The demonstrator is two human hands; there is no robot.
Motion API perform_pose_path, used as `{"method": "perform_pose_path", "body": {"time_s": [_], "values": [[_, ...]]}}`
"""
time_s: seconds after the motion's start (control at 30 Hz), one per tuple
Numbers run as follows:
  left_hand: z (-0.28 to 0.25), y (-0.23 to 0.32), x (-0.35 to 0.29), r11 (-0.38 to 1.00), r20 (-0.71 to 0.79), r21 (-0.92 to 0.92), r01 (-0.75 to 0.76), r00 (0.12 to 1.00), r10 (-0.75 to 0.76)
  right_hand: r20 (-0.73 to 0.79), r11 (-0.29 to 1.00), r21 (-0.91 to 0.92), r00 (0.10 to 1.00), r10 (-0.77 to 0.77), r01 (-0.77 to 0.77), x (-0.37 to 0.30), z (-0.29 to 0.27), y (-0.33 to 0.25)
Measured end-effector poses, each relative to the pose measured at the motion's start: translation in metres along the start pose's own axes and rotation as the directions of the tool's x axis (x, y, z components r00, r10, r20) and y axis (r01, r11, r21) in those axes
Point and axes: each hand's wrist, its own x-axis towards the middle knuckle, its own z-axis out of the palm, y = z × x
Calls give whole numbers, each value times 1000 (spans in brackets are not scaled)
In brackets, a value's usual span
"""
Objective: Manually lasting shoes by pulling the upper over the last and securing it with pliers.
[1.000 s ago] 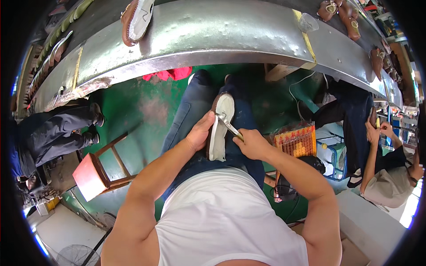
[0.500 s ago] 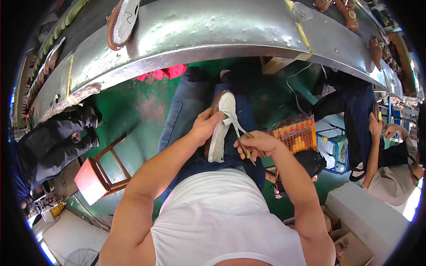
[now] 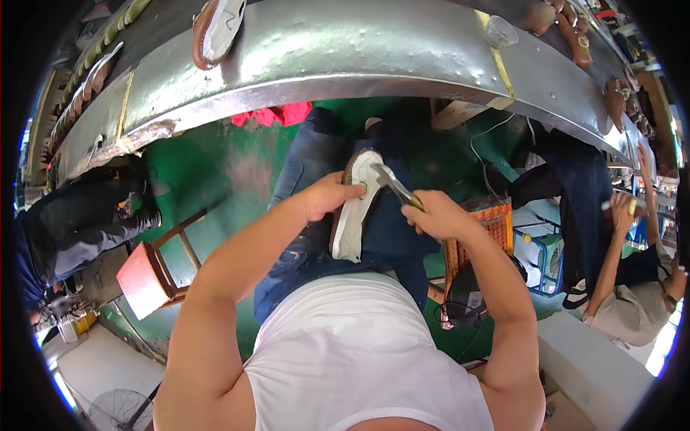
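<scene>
A brown shoe (image 3: pixel 353 223) with a pale, whitish underside facing up lies lengthwise on my thighs. My left hand (image 3: pixel 334 195) is closed around its left edge, the thumb pressed on the pale underside near the middle. In my right hand (image 3: pixel 438 214) I grip a pair of metal pincers (image 3: pixel 395 185) by the olive-coloured handles. Their bright head is at the right side of the shoe's far end; the blur leaves it unclear whether it touches.
A long metal-topped bench (image 3: pixel 302 50) curves across the far side, with another brown shoe (image 3: pixel 215 32) and a clear cup (image 3: pixel 501 32) on it. A red-topped stool (image 3: pixel 144 280) stands left. At right, a co-worker's hand (image 3: pixel 622 212) holds something beside a woven chair back (image 3: pixel 492 226).
My right hand has shifted right and away from me, swinging the pincers flatter, with their head nearer the shoe's far end. My left hand keeps its hold on the shoe.
</scene>
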Motion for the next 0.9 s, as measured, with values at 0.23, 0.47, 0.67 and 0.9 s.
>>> {"method": "perform_pose_path", "body": {"time_s": [0.23,0.47,0.67,0.9], "values": [[-14,-3,15,997,87,-15,79,993,-78,1,871,-374,939,-343,319,-21,51,12],[-13,-5,14,997,66,-64,36,997,-31,-162,824,-490,899,-408,285,-5,73,11],[3,-13,8,992,-44,112,-65,997,71,-202,939,-288,947,-250,187,-27,82,33],[25,-58,-11,928,-62,16,-372,926,372,-176,905,-405,960,-217,130,-44,91,29]]}}
